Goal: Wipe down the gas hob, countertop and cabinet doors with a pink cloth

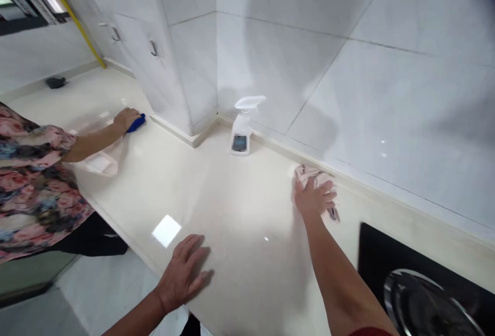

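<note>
Fingers spread, my right hand [312, 199] holds a pale pink patterned cloth [315, 172] pressed down on the cream countertop [235, 253], close to the tiled wall. The cloth is crumpled, and part of it is hidden under the palm. My left hand [183, 271] is open and holds nothing; it is at the counter's front edge with its fingers apart over the surface. A white spray bottle [241, 128] stands upright near the wall corner, beyond both hands and touched by neither.
A black stove [375, 253] with a round metal burner lies at the right. On the left, another person in a floral top [34, 191] has a hand [126, 118] on a blue cloth [136, 123]. A tiled pillar [174, 62] juts out between us. A small dark object [56, 82] lies farther back.
</note>
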`<state>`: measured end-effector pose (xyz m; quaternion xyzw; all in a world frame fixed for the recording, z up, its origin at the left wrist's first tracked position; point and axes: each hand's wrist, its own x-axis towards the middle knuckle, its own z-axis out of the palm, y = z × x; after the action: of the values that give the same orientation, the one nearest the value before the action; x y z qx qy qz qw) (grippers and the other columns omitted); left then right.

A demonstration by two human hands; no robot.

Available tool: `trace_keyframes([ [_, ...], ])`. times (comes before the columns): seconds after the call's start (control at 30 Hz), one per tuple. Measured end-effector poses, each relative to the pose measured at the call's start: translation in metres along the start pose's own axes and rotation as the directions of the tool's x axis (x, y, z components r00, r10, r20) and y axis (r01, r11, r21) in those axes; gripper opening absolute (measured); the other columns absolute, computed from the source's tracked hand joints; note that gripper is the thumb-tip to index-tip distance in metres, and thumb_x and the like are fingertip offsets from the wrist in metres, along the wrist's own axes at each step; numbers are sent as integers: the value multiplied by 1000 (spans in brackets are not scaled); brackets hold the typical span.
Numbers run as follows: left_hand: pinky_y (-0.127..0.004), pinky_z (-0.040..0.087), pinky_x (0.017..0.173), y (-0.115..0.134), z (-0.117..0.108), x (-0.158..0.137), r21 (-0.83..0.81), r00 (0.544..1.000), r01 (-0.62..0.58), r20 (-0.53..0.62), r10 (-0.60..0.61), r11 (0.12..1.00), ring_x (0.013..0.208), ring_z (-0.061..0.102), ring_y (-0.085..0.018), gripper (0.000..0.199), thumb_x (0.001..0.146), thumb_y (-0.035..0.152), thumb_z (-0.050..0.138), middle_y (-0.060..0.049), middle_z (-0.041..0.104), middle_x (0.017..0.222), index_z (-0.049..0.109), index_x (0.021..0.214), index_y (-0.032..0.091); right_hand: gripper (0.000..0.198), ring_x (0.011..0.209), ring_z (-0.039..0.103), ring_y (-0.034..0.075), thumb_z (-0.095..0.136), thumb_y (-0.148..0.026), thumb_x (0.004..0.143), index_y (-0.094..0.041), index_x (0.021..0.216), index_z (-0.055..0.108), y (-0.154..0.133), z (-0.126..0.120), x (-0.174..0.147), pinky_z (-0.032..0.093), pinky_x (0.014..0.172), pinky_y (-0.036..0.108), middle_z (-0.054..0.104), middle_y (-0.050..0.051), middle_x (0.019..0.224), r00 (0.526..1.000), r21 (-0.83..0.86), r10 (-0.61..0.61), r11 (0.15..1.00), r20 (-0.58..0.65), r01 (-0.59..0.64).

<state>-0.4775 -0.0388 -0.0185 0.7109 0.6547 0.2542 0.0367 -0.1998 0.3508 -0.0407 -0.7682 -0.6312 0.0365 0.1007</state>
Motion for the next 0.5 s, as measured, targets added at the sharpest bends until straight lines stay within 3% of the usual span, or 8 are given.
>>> trace_keyframes([
  [0.1,-55,42,111,2,0,-4,-14,999,33,-18,-33,999,144,33,-33,50,93,37,56,-15,39,152,46,140,21,61,141,20,50,25,-63,98,-32,145,50,-62,12,-26,27,99,74,12,17,162,975,17,-222,975,-28,223],
  [0.23,-57,40,112,3,2,-10,-52,995,55,-84,-59,997,144,32,-33,52,93,40,55,-16,39,152,45,140,22,49,140,22,48,34,-54,100,-37,141,54,-126,13,-101,32,98,69,13,13,162,876,3,-477,878,-67,478],
  [0.4,-58,36,114,0,6,-15,-82,987,63,-145,-75,995,147,29,-32,55,94,44,52,-15,33,155,40,143,24,42,140,24,48,41,-47,100,-37,138,57,-169,3,-204,33,99,67,16,13,162,689,41,-725,688,-10,725],
  [0.5,-56,34,115,1,6,-16,-96,977,46,-202,-64,994,147,28,-31,55,94,47,51,-15,32,155,41,142,23,40,142,21,47,47,-44,99,-38,138,57,-175,2,-261,31,103,66,18,11,162,528,116,-849,527,20,842],
])
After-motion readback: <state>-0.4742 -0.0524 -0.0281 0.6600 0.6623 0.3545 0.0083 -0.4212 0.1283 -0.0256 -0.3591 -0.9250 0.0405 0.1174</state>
